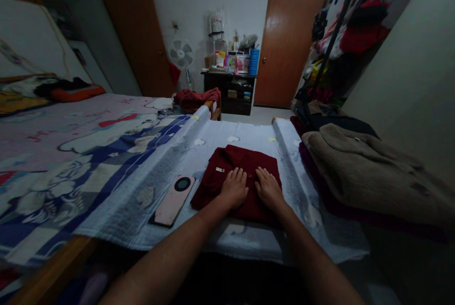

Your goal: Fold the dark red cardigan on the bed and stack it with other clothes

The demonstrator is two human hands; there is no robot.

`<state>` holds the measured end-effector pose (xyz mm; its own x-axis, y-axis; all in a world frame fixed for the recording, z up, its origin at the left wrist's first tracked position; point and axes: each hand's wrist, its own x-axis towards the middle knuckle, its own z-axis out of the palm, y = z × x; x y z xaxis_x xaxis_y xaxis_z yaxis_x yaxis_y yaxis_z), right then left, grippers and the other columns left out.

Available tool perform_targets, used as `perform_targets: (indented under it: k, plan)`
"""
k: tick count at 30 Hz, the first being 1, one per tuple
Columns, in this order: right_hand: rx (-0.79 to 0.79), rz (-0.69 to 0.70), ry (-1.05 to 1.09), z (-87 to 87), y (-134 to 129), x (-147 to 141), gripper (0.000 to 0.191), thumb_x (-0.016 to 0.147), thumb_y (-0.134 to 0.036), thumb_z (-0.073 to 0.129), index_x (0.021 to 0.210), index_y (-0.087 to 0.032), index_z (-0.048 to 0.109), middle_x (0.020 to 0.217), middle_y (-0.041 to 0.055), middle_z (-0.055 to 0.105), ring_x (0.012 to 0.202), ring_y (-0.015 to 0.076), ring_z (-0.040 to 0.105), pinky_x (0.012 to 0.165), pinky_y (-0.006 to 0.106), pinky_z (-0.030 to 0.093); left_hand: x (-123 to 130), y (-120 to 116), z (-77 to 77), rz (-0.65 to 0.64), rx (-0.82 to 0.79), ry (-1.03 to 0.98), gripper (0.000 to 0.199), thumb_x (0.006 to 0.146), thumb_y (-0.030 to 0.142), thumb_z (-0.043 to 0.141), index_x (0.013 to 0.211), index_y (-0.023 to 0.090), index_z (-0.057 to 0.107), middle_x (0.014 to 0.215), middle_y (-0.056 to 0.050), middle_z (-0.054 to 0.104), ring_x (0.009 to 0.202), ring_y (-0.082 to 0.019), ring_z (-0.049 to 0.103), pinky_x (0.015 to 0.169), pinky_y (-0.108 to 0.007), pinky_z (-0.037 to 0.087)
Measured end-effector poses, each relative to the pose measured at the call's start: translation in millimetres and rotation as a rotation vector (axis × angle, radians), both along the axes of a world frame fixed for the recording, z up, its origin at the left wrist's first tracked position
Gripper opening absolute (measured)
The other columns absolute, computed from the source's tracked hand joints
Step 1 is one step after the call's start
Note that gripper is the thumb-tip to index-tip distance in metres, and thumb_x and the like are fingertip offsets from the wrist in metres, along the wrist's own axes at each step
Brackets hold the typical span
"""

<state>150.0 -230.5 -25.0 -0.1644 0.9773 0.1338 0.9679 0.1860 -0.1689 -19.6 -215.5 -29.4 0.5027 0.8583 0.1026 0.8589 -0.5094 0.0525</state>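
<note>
A dark red garment (232, 155) with a collar, a button and a small white label lies folded into a compact block on a pale blue cloth (227, 129). My left hand (234, 186) rests flat on its middle, fingers stretched forward. Beside it, to the right of the button, my right hand (267, 185) also lies flat on the fabric. Neither hand grips anything. The garment's near edge is partly hidden under my wrists. To the left of the garment lies a pink phone (174, 203), face down, with a round black camera ring.
Folded coats, the top one brown and fuzzy (362, 167), are piled on the right. A patterned bed (106, 153) spreads along the left. Red clothes (197, 99) lie at its far corner. Behind stand a white fan (181, 53) and a dark cabinet (227, 91).
</note>
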Motion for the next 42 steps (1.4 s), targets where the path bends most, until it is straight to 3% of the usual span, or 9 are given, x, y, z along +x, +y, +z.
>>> perform_targets:
  k: [6, 17, 20, 24, 28, 31, 37, 42]
  plan:
    - [0.078, 0.002, -0.040, -15.0, -6.7, -2.4, 0.051, 0.096, -0.035, 0.037, 0.145, -0.018, 0.040, 0.155, 0.0052, 0.033, 0.144, 0.0236, 0.024, 0.115, 0.043, 0.018, -8.7, 1.9, -15.3, -0.003, 0.020, -0.060, 0.063, 0.095, 0.050, 0.033, 0.148, 0.017, 0.033, 0.156, -0.010, 0.031, 0.145, -0.025, 0.023, 0.117, -0.047, 0.016]
    - [0.114, -0.083, -0.069, -24.3, -24.5, 16.2, 0.053, 0.096, -0.040, 0.041, 0.146, -0.023, 0.039, 0.157, 0.0057, 0.029, 0.144, 0.0282, 0.021, 0.113, 0.046, 0.022, -17.6, 7.3, -14.7, -0.051, 0.002, -0.081, 0.063, 0.096, 0.051, 0.033, 0.148, 0.017, 0.032, 0.156, -0.010, 0.030, 0.145, -0.023, 0.023, 0.117, -0.048, 0.018]
    - [0.064, -0.112, -0.069, -22.4, -28.6, 20.2, 0.055, 0.096, -0.041, 0.040, 0.148, -0.024, 0.036, 0.157, 0.0066, 0.026, 0.145, 0.0282, 0.018, 0.112, 0.048, 0.023, -24.5, 4.4, -8.8, -0.114, -0.007, -0.103, 0.055, 0.096, 0.045, 0.036, 0.145, 0.019, 0.037, 0.154, -0.010, 0.035, 0.144, -0.021, 0.026, 0.117, -0.046, 0.019]
    - [-0.001, -0.135, -0.054, -7.5, -30.3, 18.0, 0.054, 0.095, -0.040, 0.039, 0.145, -0.021, 0.039, 0.156, 0.0086, 0.030, 0.145, 0.0302, 0.019, 0.113, 0.056, 0.016, -39.5, -13.5, 8.6, -0.171, -0.004, -0.172, 0.047, 0.096, 0.038, 0.040, 0.139, 0.020, 0.045, 0.151, -0.009, 0.040, 0.143, -0.019, 0.027, 0.118, -0.044, 0.018]
    - [0.043, -0.020, 0.016, 4.7, -29.3, 4.6, 0.050, 0.095, -0.034, 0.038, 0.141, -0.015, 0.045, 0.156, 0.0078, 0.030, 0.145, 0.0244, 0.021, 0.116, 0.045, 0.016, -63.3, -30.1, 28.2, -0.249, -0.114, -0.187, 0.063, 0.086, 0.050, 0.057, 0.140, 0.020, 0.045, 0.150, -0.011, 0.041, 0.144, -0.024, 0.025, 0.118, -0.048, 0.017]
    - [0.043, 0.049, 0.042, 1.7, -30.1, -7.3, 0.051, 0.095, -0.034, 0.040, 0.142, -0.016, 0.044, 0.155, 0.0067, 0.032, 0.144, 0.0230, 0.024, 0.117, 0.042, 0.017, -81.2, -33.2, 39.7, -0.270, -0.207, -0.127, 0.077, 0.072, 0.050, 0.071, 0.138, 0.020, 0.046, 0.151, -0.012, 0.039, 0.145, -0.027, 0.022, 0.117, -0.050, 0.016]
    - [0.086, 0.060, -0.005, -9.5, -34.6, -15.0, 0.050, 0.095, -0.036, 0.042, 0.141, -0.018, 0.046, 0.153, 0.0059, 0.036, 0.143, 0.0245, 0.024, 0.117, 0.044, 0.014, -91.8, -31.7, 51.3, -0.262, -0.264, -0.002, 0.075, 0.070, 0.026, 0.071, 0.140, 0.023, 0.044, 0.155, -0.010, 0.033, 0.146, -0.024, 0.021, 0.117, -0.045, 0.017]
    - [0.102, 0.061, -0.023, -10.8, -33.9, -13.4, 0.049, 0.095, -0.037, 0.042, 0.141, -0.019, 0.047, 0.153, 0.0056, 0.037, 0.143, 0.0241, 0.025, 0.117, 0.044, 0.014, -92.4, -36.0, 47.8, -0.282, -0.268, 0.032, 0.084, 0.066, 0.035, 0.076, 0.142, 0.023, 0.041, 0.157, -0.011, 0.029, 0.146, -0.027, 0.018, 0.118, -0.049, 0.013]
